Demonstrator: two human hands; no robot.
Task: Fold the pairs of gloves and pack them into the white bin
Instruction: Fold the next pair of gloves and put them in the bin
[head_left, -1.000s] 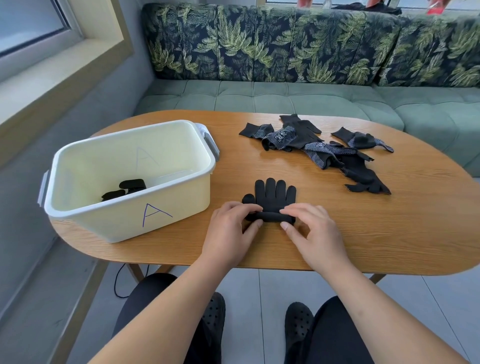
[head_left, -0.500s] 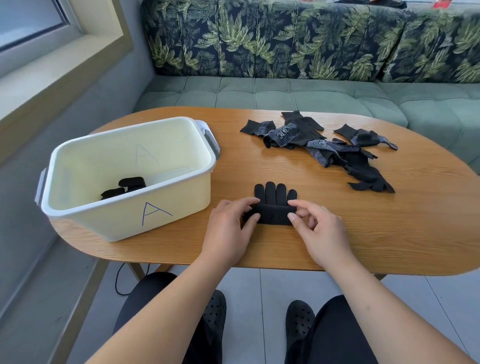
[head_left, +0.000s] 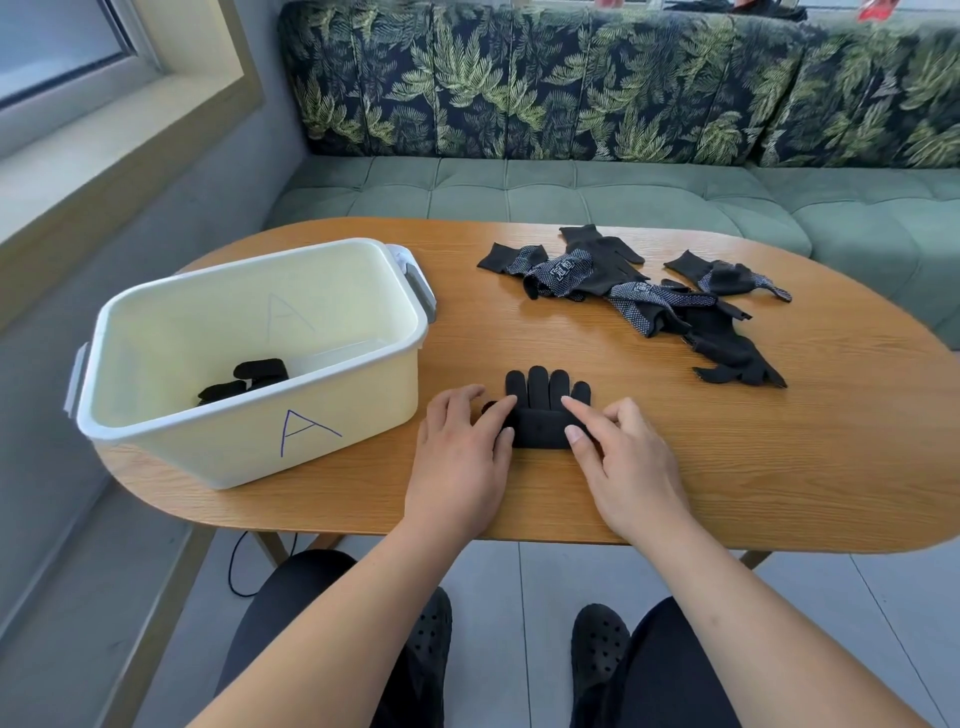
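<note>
A black glove pair (head_left: 543, 392) lies flat near the table's front edge, fingers pointing away from me. Its cuff end is folded over onto the palm as a thick band. My left hand (head_left: 460, 457) pinches the band's left end between thumb and forefinger. My right hand (head_left: 626, 465) pinches the right end the same way, its other fingers curled. The white bin (head_left: 218, 452), marked with a blue A, stands to the left and holds one folded black pair (head_left: 249, 382).
A loose pile of black and dotted gloves (head_left: 639, 296) lies on the far right part of the oval wooden table (head_left: 779, 467). A green sofa with leaf-print cushions (head_left: 571, 192) runs behind the table. My knees and black shoes are below the table edge.
Both hands have turned the cuff end further over toward the glove's fingers, so less of the palm shows. The bin and the pile have not moved.
</note>
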